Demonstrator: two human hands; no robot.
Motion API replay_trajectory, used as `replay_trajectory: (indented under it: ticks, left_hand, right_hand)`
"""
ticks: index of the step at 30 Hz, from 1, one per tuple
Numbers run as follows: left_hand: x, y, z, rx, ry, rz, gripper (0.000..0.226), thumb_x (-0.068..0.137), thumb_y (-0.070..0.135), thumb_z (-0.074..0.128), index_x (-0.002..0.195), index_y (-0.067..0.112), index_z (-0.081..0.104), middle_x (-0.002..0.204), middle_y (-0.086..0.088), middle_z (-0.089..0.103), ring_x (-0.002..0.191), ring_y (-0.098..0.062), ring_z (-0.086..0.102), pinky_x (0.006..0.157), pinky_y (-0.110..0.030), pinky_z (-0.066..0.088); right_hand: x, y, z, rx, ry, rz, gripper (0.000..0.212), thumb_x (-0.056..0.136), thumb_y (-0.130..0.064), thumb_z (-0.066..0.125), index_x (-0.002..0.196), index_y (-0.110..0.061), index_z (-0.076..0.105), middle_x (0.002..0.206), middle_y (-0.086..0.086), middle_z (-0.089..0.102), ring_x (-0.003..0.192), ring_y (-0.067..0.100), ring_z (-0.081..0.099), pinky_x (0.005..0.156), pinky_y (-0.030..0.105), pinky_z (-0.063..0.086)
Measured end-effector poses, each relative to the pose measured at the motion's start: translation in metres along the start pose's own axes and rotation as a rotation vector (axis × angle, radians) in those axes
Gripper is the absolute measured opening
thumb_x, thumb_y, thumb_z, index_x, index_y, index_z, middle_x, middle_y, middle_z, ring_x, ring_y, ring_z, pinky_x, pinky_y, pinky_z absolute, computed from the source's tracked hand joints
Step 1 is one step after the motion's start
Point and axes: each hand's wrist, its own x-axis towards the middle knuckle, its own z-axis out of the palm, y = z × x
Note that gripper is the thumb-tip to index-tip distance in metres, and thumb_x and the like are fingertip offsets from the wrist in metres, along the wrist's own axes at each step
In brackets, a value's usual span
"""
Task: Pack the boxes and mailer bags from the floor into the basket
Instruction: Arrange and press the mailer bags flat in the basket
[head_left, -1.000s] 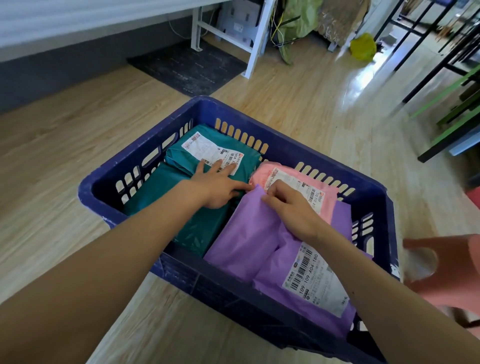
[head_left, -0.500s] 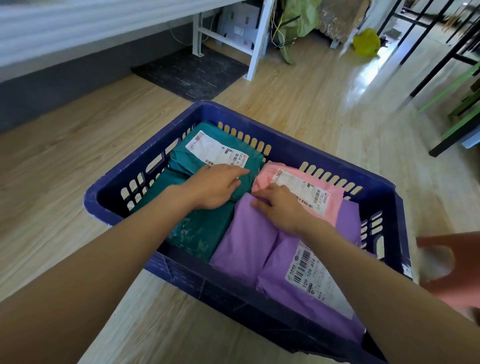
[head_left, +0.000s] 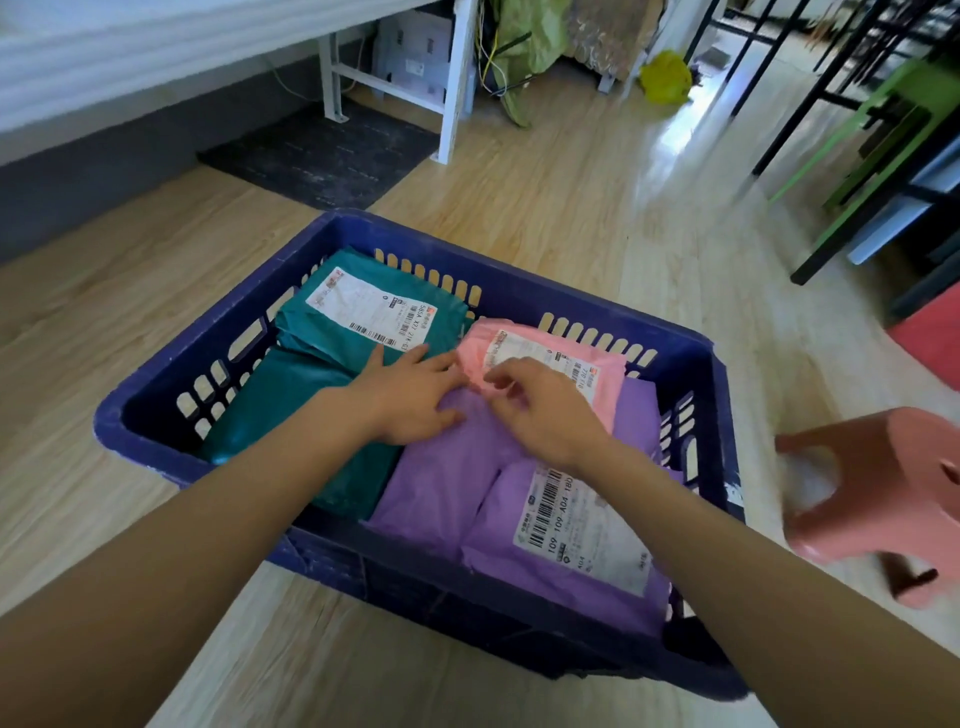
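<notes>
the basket already holds teal, pink and purple mailer bags, both hands, the left hand flat and open and the right hand loosely open, tidy them, and no parcels seem left on the visible floor.

Both bare forearms reach forward from the near bottom corners and converge toward the middle. The left hand lies palm down, fingers spread and nearly flat, thumb angled out to the far left, grasping nothing. The right hand sits just beside it, knuckles up, wrist slightly raised, its fingers curled downward and inward toward the left hand's fingertips. Whether those curled fingers pinch anything cannot be told.
</notes>
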Motion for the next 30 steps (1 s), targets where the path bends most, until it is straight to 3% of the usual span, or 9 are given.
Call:
replay_trajectory:
  ticks: [3, 6, 11, 15, 18, 21, 25, 27, 30]
  left_hand:
    - [-0.004, 0.019, 0.004, 0.013, -0.029, 0.076, 0.059, 0.093, 0.056, 0.036, 0.147, 0.041, 0.016, 0.160, 0.005, -0.005, 0.148, -0.020, -0.006, 0.114, -0.062, -0.002]
    - [-0.002, 0.033, 0.009, 0.000, -0.047, 0.117, 0.060, 0.091, 0.061, 0.036, 0.145, 0.049, 0.012, 0.160, 0.005, -0.006, 0.147, -0.022, -0.009, 0.114, -0.061, -0.004]
    - [0.002, 0.052, 0.017, 0.081, -0.089, 0.112, 0.063, 0.088, 0.060, 0.042, 0.143, 0.052, 0.013, 0.160, 0.000, -0.009, 0.146, -0.029, -0.010, 0.112, -0.064, -0.004]
    - [0.001, 0.053, 0.022, 0.169, -0.091, 0.101, 0.080, 0.081, 0.058, 0.055, 0.144, 0.053, 0.005, 0.159, -0.001, -0.015, 0.146, -0.031, -0.012, 0.111, -0.065, -0.003]
    - [0.002, 0.052, 0.026, 0.209, -0.101, 0.091, 0.091, 0.076, 0.057, 0.061, 0.143, 0.054, -0.001, 0.158, -0.002, -0.017, 0.145, -0.032, -0.014, 0.111, -0.066, -0.003]
    - [0.003, 0.051, 0.025, 0.206, -0.125, 0.069, 0.094, 0.076, 0.056, 0.063, 0.143, 0.054, -0.002, 0.158, -0.002, -0.017, 0.145, -0.032, -0.015, 0.111, -0.065, -0.003]
    - [0.003, 0.049, 0.026, 0.207, -0.142, 0.057, 0.096, 0.075, 0.053, 0.065, 0.143, 0.054, -0.003, 0.158, -0.003, -0.019, 0.144, -0.032, -0.018, 0.111, -0.065, -0.003]
    - [0.003, 0.048, 0.026, 0.199, -0.152, 0.054, 0.097, 0.075, 0.053, 0.066, 0.142, 0.055, -0.004, 0.157, -0.002, -0.021, 0.144, -0.032, -0.018, 0.112, -0.065, -0.003]
    - [0.003, 0.049, 0.024, 0.180, -0.155, 0.060, 0.097, 0.075, 0.052, 0.068, 0.142, 0.055, -0.003, 0.157, -0.003, -0.021, 0.144, -0.033, -0.018, 0.111, -0.065, -0.004]
  right_hand:
    - [-0.015, 0.007, -0.027, 0.096, -0.134, 0.101, 0.035, 0.091, -0.043, 0.056, 0.087, -0.010, 0.066, 0.081, 0.006, 0.065, 0.075, 0.020, 0.057, 0.075, 0.037, 0.048]
    - [-0.031, 0.014, -0.043, 0.144, -0.361, 0.246, 0.035, 0.083, -0.052, 0.062, 0.077, -0.018, 0.061, 0.071, -0.005, 0.058, 0.066, 0.009, 0.052, 0.064, 0.024, 0.040]
    - [-0.045, 0.030, -0.033, -0.049, -0.462, 0.279, 0.048, 0.073, -0.061, 0.069, 0.101, -0.025, 0.057, 0.090, -0.009, 0.058, 0.082, 0.009, 0.055, 0.073, 0.025, 0.045]
    - [-0.047, 0.032, -0.029, -0.041, -0.528, 0.255, 0.048, 0.076, -0.052, 0.071, 0.109, -0.019, 0.060, 0.109, 0.000, 0.062, 0.099, 0.019, 0.059, 0.087, 0.032, 0.048]
    - [-0.047, 0.030, -0.028, -0.041, -0.583, 0.244, 0.048, 0.079, -0.046, 0.071, 0.118, -0.020, 0.058, 0.116, -0.004, 0.054, 0.098, 0.017, 0.057, 0.084, 0.028, 0.048]
    - [-0.046, 0.032, -0.023, -0.111, -0.562, 0.231, 0.053, 0.081, -0.038, 0.072, 0.123, -0.017, 0.050, 0.118, -0.004, 0.048, 0.105, 0.021, 0.055, 0.087, 0.029, 0.047]
    - [-0.050, 0.040, -0.010, -0.318, -0.476, 0.204, 0.077, 0.076, -0.047, 0.073, 0.138, -0.022, 0.035, 0.140, 0.000, 0.043, 0.124, 0.026, 0.046, 0.099, 0.042, 0.043]
    - [-0.052, 0.039, -0.010, -0.406, -0.473, 0.214, 0.078, 0.076, -0.052, 0.071, 0.138, -0.021, 0.034, 0.142, 0.001, 0.042, 0.124, 0.026, 0.044, 0.098, 0.042, 0.041]
    - [-0.052, 0.035, -0.022, -0.477, -0.482, 0.254, 0.069, 0.073, -0.059, 0.070, 0.125, -0.022, 0.047, 0.125, 0.001, 0.054, 0.113, 0.025, 0.052, 0.096, 0.040, 0.041]
